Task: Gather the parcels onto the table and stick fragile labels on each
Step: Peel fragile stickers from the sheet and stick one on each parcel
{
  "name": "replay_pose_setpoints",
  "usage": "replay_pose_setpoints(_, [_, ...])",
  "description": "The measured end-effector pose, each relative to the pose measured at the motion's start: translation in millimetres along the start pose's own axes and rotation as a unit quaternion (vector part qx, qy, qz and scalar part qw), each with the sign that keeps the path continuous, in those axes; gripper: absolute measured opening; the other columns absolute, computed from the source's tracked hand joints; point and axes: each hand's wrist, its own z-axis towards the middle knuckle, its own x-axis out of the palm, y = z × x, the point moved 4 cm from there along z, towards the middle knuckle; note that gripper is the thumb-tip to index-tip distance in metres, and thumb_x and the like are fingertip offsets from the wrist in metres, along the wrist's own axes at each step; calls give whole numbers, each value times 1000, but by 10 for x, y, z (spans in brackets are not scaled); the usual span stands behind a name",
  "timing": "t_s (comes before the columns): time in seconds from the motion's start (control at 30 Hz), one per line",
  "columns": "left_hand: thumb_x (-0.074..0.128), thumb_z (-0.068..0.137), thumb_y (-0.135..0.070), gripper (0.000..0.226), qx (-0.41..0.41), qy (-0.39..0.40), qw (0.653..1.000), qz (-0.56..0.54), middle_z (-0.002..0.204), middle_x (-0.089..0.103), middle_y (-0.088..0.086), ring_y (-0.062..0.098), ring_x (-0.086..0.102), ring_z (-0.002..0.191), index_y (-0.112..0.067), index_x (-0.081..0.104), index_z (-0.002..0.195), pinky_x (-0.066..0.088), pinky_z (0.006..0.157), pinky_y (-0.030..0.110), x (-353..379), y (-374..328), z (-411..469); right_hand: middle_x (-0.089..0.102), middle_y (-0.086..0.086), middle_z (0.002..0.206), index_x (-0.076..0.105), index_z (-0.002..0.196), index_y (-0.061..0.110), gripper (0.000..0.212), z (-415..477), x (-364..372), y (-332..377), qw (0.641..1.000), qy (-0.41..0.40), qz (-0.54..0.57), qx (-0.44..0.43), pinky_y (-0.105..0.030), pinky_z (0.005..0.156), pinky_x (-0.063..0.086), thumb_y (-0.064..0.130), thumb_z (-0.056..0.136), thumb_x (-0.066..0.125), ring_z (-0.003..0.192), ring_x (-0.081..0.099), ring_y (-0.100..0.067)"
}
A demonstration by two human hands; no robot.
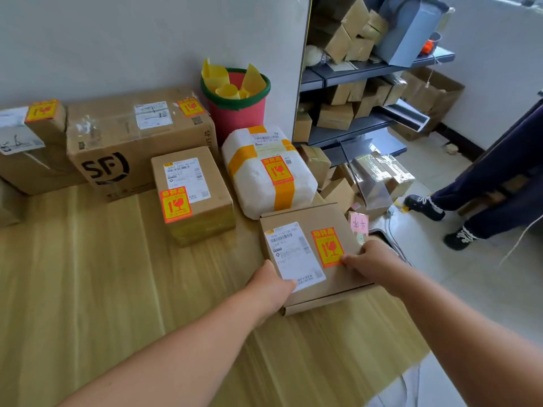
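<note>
Table (117, 289): pale wood grain
Flat box (340, 277): at table's right edge, long axis near-to-far
Fragile label (326, 246): on box top, its top pointing away
Left hand (271, 287): grips box's near-left corner
Right hand (371, 259): fingertips press label's near corner

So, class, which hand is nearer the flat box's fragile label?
Right. The right hand touches the fragile label; the left hand holds the flat box, left of it.

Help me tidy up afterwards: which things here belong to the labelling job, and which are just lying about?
Job: flat box, small box, white parcel, SF box, far-left box, fragile label, table.
Lying about: red bin, grey bag, pink tag.
</note>
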Motion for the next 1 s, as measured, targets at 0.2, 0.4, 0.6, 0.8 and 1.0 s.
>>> replay_pose_setpoints(0.2, [66,84,-19,36,70,-29,997,15,115,61,-6,17,58,101,-20,49,116,47,85,29,-120,-285,-434,61,-3,79,59,88,12,33,-520,-553,157,999,-29,0,-33,-27,52,41,41,83,72,69,57,-14])
replay_pose_setpoints(0.4, [69,80,-17,43,138,-86,987,-4,116,63,-6,18,60,102,-23,49,117,50,87,30,-558,-555,-839,64,-7,89,57,95,10,38,-957,-892,604,992,-69,29,-97,-34,66,52,44,83,71,78,61,-20])
replay_pose_setpoints(0.6, [76,72,-18,57,159,-172,970,-59,120,60,-3,18,59,106,-19,46,121,48,88,30,-1452,-464,-1140,61,-3,87,55,95,14,42,-1299,-705,1518,974,-90,22,-208,-33,63,48,52,83,67,76,58,-18])
replay_pose_setpoints(0.8, [77,30,-50,111,109,-259,957,-72,128,49,-1,19,52,115,-22,35,129,46,99,38,-2333,93,-1285,60,1,95,53,106,13,46,-1598,-33,2437,956,-24,11,-293,-35,70,50,51,83,66,89,58,-20])
replay_pose_setpoints(1.0, [85,31,-47,150,47,-281,957,-61,146,29,3,20,34,133,-21,1,152,36,110,40,-3022,762,-1264,58,4,104,49,112,19,61,-1814,825,3028,939,83,0,-334,-33,81,50,46,69,81,97,57,-16])
